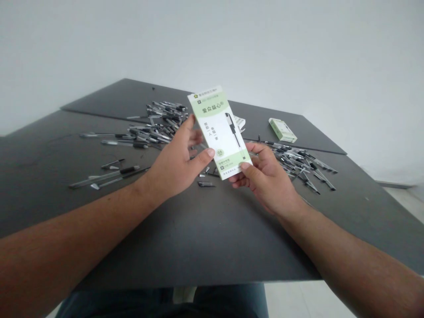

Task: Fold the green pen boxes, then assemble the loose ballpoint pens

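Evidently the right hand (265, 176) bears the green-and-white gel-pen carton (220, 132): its thumb presses the front at the lower right corner while the fingers curl behind, a pinch that likely keeps the carton steady above the table. The left hand (177, 154) lies along the carton's left edge, thumb tip touching the front and fingers spread; it seems to guide the carton, though how firmly it grips cannot be told. The carton leans to the left, its printed face turned toward the person, which leaves the lettering and pen picture uncovered. Left of the carton lies a loose heap of clear-barrelled pens (162, 119); right of it is a fanned scatter of similar pens (311, 165), with a second green-and-white carton (282, 130) lying beyond them. The dark grey tabletop (198, 238) extends all round beneath the carton, a plain pale wall (265, 48) rises behind it, and light flooring (291, 300) shows below the table's near edge.
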Tool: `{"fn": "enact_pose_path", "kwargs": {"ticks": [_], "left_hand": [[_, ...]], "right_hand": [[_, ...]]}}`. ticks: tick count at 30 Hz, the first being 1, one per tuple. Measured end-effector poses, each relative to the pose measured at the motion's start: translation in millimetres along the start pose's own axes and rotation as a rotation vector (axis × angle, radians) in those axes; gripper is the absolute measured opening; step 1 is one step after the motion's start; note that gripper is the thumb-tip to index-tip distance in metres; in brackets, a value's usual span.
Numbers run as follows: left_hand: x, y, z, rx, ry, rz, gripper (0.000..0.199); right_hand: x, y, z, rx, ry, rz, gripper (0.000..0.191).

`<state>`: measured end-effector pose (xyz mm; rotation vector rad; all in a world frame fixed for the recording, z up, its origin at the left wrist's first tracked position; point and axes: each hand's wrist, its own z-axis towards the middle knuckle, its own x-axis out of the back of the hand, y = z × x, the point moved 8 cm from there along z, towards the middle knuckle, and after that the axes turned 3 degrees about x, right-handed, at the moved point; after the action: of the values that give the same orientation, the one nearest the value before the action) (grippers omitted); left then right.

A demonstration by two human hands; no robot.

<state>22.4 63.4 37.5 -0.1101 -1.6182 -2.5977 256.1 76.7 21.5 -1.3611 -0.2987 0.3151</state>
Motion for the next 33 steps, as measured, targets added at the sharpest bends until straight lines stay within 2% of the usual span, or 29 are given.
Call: {"fn": "enact_pose_path", "kwargs": {"ticks": [1,3,6,12,16,22,25,28,30,33], "left_hand": [[-8.6,-4.7,-0.5,0.094,-0.056,-0.086,0.081],[-15.7,-9.2,-3.8,0.232,-0.05,-0.206,0.069],[-19.0,-9.4,-8.5,0.319,-0.037,-0.241,0.058],[-24.2,-9.5,-10.5,0.354,-0.136,-0.173,0.061],[-24.2,-3.9,-11.0,0.317,-0.145,-0.165,0.061],[-31.3,-1.2,-16.0,0.289,-0.217,-0.352,0.08],[-38.7,-3.5,-19.4,0.321,-0.287,-0.472,0.076],[-44.2,-0.6,-20.4,0.354,-0.302,-0.636,0.069],[-45.2,2.1,-19.4,0.37,-0.271,-0.701,0.066],[-43.3,4.8,-16.7,0.368,-0.206,-0.694,0.067]], "right_hand": [[-3.5,-0.2,-1.7,0.005,-0.047,-0.027,0.067],[-8.2,-0.6,-4.5,0.017,-0.12,-0.072,0.07],[-8.2,-1.8,-5.7,0.048,-0.149,-0.122,0.069],[0.7,-3.4,-2.8,0.084,-0.074,-0.193,0.065],[-5.8,1.8,-4.1,-0.011,-0.109,-0.072,0.066],[-16.2,10.2,-10.8,-0.244,-0.112,0.228,0.048],[-22.9,12.9,-13.1,-0.359,-0.135,0.352,0.039],[-28.3,12.5,-13.8,-0.383,-0.166,0.423,0.033],[-30.7,12.2,-15.6,-0.376,-0.207,0.417,0.034],[-26.8,9.1,-18.2,-0.32,-0.245,0.305,0.053]]}}
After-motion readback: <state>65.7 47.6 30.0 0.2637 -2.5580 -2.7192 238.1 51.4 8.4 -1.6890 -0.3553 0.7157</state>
